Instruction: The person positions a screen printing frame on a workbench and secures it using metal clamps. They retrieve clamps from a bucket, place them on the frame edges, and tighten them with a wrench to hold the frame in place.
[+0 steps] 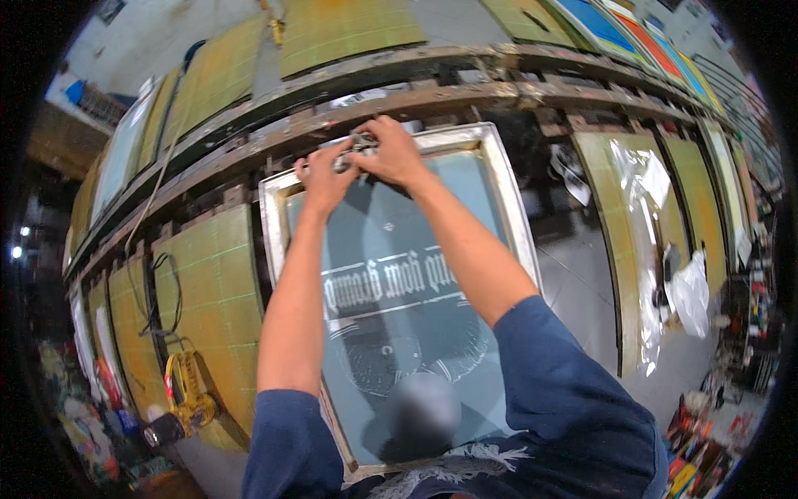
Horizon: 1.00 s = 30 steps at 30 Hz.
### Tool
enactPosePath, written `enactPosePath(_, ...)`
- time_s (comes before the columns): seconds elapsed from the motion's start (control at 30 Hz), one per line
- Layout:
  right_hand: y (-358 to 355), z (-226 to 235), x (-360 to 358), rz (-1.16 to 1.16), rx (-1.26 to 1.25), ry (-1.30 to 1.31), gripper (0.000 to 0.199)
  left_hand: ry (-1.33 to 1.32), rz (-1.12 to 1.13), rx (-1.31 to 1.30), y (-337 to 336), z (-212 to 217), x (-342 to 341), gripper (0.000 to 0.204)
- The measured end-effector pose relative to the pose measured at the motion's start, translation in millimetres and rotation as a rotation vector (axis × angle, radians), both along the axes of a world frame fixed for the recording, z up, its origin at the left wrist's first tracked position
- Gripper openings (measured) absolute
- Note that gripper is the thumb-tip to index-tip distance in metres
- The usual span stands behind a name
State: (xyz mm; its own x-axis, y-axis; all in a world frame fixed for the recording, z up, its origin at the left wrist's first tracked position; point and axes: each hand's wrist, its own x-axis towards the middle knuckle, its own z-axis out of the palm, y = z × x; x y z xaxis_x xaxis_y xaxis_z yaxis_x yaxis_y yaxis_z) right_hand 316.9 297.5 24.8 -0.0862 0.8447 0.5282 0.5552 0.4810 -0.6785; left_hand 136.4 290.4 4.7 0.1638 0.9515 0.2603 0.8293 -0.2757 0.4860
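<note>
In front of me lies a screen printing frame (517,212) with a pale metal border and blue-green mesh (391,224) bearing lettering and a curved design. At its far edge is a small grey metal clamp (359,148), partly hidden by my fingers. My left hand (329,176) is closed on the clamp's left side. From the right, my right hand (391,153) grips the same clamp, its fingers bent over the top. Both forearms reach across the mesh, covering parts of the lettering.
Dark long rails (465,93) run behind the frame. Yellowish boards (208,287) stand to the left, with a yellow power drill (189,403) and a dark cable (166,291) on them. On a right-hand board (594,224) lie clear plastic (640,179) and a white bag (690,293).
</note>
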Motion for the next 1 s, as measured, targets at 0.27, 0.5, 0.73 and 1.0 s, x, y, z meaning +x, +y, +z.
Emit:
enactPosePath(0.27, -1.9, 7.1, -9.0, -0.098, -0.136, -0.015, 0.023, -0.069, -0.002, -0.075, -11.0, 15.7, 7.8, 0.062)
enactPosePath(0.5, -7.1, -2.0, -14.2, -0.159, -0.004, -0.018, 0.027, -0.069, -0.008, -0.065, -10.7, 16.1, 11.4, 0.06)
enactPosePath(0.73, -7.3, 4.2, 3.7, -0.034, -0.219, 0.43, 0.041, -0.108, -0.01, -0.079, -6.9, 14.6, 7.1, 0.065)
enactPosePath(1.0, -22.2, -1.6, 26.7, -0.045, -0.27, 0.478, 0.026, -0.1, 0.003, -0.071, -10.6, 15.3, 9.6, 0.068)
